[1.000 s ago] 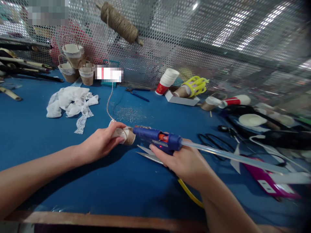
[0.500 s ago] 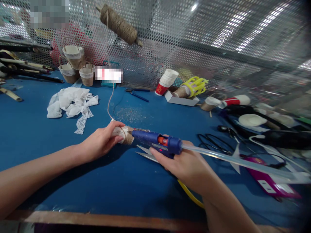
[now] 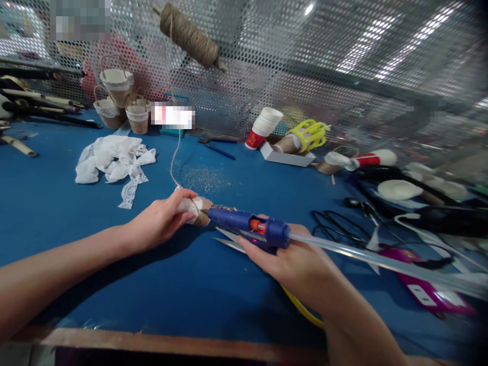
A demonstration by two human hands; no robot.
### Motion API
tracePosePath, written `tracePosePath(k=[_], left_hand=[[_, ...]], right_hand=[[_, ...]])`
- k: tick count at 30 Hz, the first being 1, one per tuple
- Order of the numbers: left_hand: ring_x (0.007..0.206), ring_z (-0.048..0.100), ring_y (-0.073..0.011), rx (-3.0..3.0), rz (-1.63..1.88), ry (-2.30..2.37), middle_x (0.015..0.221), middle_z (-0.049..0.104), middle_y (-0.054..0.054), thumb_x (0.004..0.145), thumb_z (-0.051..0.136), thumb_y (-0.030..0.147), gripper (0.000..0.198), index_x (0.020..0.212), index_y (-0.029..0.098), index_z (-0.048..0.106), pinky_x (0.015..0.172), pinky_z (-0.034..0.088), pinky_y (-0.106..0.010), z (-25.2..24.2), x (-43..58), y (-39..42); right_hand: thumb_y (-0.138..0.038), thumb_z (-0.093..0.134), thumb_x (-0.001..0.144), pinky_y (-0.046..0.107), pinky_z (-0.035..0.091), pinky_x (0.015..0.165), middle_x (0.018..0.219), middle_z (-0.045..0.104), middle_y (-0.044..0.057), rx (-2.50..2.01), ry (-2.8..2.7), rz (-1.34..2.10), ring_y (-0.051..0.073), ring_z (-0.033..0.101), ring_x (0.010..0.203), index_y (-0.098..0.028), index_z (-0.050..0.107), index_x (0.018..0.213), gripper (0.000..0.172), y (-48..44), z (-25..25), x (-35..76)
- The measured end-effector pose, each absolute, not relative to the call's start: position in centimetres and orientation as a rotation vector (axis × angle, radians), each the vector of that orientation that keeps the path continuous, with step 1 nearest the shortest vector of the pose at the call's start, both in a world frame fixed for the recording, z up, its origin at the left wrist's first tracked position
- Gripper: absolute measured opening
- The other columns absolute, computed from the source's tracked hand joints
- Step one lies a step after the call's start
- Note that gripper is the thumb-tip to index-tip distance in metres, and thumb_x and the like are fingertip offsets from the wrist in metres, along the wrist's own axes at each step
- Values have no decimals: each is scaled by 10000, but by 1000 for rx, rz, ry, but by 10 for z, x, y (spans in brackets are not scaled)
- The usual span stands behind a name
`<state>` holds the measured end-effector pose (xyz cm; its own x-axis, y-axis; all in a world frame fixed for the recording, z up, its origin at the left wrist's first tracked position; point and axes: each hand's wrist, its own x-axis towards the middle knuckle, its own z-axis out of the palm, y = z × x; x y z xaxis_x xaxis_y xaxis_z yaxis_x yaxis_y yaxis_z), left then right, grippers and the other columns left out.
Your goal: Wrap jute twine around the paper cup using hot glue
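My left hand [image 3: 162, 222] is closed round a small paper cup [image 3: 201, 217] wrapped in burlap and white lace, tipped on its side. From a spool of twine [image 3: 188, 38] on the mesh, a strand [image 3: 175, 160] runs down to that cup. My right hand [image 3: 287, 259] grips a blue hot glue gun [image 3: 244, 222] with a small red light lit. Its nozzle meets the cup's side, or nearly so; contact is hard to make out. A long clear glue stick [image 3: 366, 254] sticks out of its back. Scissors [image 3: 232, 245] with a yellow handle lie partly hidden beneath my right hand.
White lace [image 3: 110, 157] lies heaped at left, with small burlap baskets [image 3: 137, 114] behind it. Blue-handled pliers [image 3: 219, 147], stacked paper cups [image 3: 263, 127] and a white tray [image 3: 287, 156] line the back. Black cables [image 3: 335, 226] and a purple power strip [image 3: 427, 284] lie at right.
The glue gun's rear has shifted slightly right and down, its nozzle staying at the cup. My left hand keeps its hold, and the whole view has moved a little.
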<state>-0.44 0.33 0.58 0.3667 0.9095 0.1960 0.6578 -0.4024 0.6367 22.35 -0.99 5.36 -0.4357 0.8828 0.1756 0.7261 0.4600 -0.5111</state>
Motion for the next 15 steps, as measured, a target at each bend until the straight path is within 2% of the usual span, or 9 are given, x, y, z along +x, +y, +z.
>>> tracePosePath(k=[8, 15], left_hand=[[641, 636, -187, 2178, 708, 1377, 811, 650, -69, 862, 364, 291, 322, 1147, 145, 393, 589, 471, -268, 7, -4, 3], [637, 632, -180, 2175, 690, 1394, 790, 647, -59, 866, 365, 301, 319, 1145, 149, 397, 587, 465, -257, 8, -4, 3]], right_hand=[[-247, 534, 769, 269, 459, 490, 537, 560, -10, -1318, -2334, 443, 145, 536, 472, -233, 503, 607, 166, -13, 58, 223], [-191, 508, 758, 249, 430, 431, 494, 548, -12, -1281, -2366, 399, 127, 494, 411, -228, 563, 612, 160, -14, 65, 220]])
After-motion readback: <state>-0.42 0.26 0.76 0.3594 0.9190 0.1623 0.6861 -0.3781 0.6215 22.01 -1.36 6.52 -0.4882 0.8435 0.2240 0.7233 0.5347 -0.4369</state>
